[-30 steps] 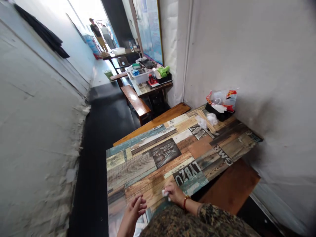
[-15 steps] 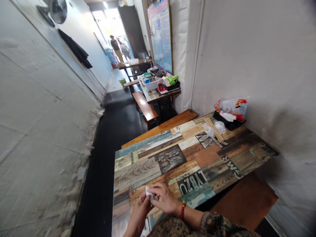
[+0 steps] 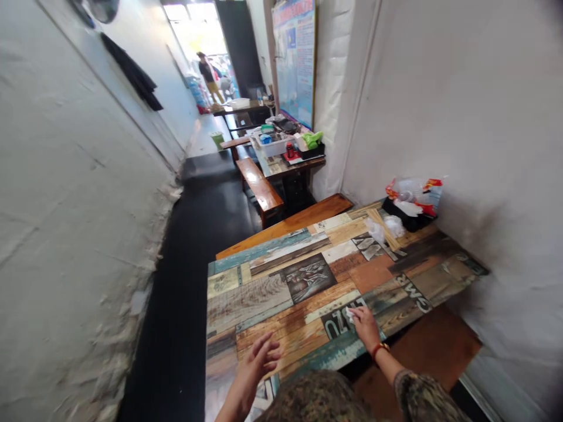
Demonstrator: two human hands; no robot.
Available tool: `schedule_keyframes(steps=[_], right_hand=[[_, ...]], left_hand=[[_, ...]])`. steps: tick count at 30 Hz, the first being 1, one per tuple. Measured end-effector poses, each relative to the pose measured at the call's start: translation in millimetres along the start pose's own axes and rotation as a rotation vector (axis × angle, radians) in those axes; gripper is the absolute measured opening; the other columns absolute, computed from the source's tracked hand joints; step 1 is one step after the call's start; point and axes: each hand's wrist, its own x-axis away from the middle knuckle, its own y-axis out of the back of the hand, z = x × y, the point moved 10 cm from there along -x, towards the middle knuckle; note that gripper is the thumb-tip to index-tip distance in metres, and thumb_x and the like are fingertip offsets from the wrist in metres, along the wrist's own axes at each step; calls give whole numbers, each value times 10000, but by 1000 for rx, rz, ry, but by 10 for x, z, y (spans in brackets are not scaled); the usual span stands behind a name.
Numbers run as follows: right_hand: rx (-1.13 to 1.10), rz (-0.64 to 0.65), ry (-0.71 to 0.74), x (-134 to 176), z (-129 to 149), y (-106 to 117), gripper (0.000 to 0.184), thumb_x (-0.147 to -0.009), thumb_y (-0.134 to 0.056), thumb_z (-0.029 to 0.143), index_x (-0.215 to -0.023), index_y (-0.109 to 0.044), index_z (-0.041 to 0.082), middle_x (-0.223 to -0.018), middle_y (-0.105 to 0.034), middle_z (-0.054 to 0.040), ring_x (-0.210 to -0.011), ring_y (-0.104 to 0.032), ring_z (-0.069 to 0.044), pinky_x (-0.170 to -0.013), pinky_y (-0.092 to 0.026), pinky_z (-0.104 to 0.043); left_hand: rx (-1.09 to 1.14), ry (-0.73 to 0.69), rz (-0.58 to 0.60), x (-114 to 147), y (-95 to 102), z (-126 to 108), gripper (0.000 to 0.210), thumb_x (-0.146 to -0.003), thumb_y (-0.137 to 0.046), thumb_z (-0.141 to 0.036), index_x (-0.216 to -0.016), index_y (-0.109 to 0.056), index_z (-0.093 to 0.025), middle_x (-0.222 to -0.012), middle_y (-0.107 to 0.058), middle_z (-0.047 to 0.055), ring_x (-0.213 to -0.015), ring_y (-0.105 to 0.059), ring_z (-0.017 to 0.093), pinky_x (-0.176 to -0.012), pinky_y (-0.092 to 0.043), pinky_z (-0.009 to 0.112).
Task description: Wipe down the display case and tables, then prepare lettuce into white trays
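Over the near side of the patterned table (image 3: 264, 293), the right hand (image 3: 366, 328) has a narrow grip: its fingers are closed together around a small crumpled white tissue (image 3: 350, 315). This tissue is located at a dark printed patch with pale letters, close to the table's edge; whether it presses on the surface, I cannot tell exactly. On the right wrist there is a red bracelet (image 3: 380, 349), and the sleeve (image 3: 424, 398) has a camouflage-like pattern.

To the left, the left hand (image 3: 259, 358) is above the near part of the same table, with the fingers loosely apart and slightly bent, so its grip is rather wide. The two hands are well apart from each other.

At the far right corner, near the wall, pale wooden sticks (image 3: 383, 230) lie beside crumpled white plastic (image 3: 394, 225). Just behind them stands a black tray (image 3: 411, 221), which carries a red and clear plastic bag (image 3: 433, 193). Farther away, a second table (image 3: 275, 169) bears a white bin (image 3: 272, 147) and a red-lidded jar (image 3: 290, 150).
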Motion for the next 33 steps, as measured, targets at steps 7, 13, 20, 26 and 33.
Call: schedule_keyframes(steps=[7,13,20,26,33], right_hand=[[25,126,-50,628,368,-840,354,-618,-510,-2,-774,-729,229,-813,-664,-32,-796,-621,-192,-745,-493,-291],[-88,116,-49,562,532,-907,273,-678,-613,61,-823,-742,252,-861,-688,-5,-843,-641,-160,-759,-483,-240],[-58,-218,-281,-106,-673,509,284,-792,-503,147,-956,-731,187,-921,-684,-82,-843,-648,-206,-799,-509,-325],[18,-308,-356,-983,-1865,1786,307,-788,-506,173,-994,-732,199,-943,-681,-75,-888,-626,-206,-854,-487,-324],[78,-372,-500,-1487,-3016,3001,324,-829,-422,129,-1019,-683,145,-979,-601,-110,-922,-545,-222,-906,-416,-368]], left_hand=[[-38,32,87,-162,-12,98,640,-608,-822,-507,-1120,-642,-168,-997,-743,127,-786,-690,212,-706,-529,318],[-72,84,199,-386,-359,134,618,-602,-822,-509,-1093,-665,-169,-908,-750,94,-764,-687,202,-695,-528,307],[-69,107,208,-605,-909,52,592,-601,-832,-474,-1092,-679,-180,-945,-753,85,-789,-692,210,-745,-537,316],[-7,168,64,-1070,-1777,186,592,-515,-873,-474,-994,-695,-175,-907,-771,98,-789,-703,243,-735,-550,332],[-110,154,94,-1369,-3075,-38,561,-618,-820,-466,-1068,-679,-162,-944,-755,108,-804,-708,236,-739,-544,335]])
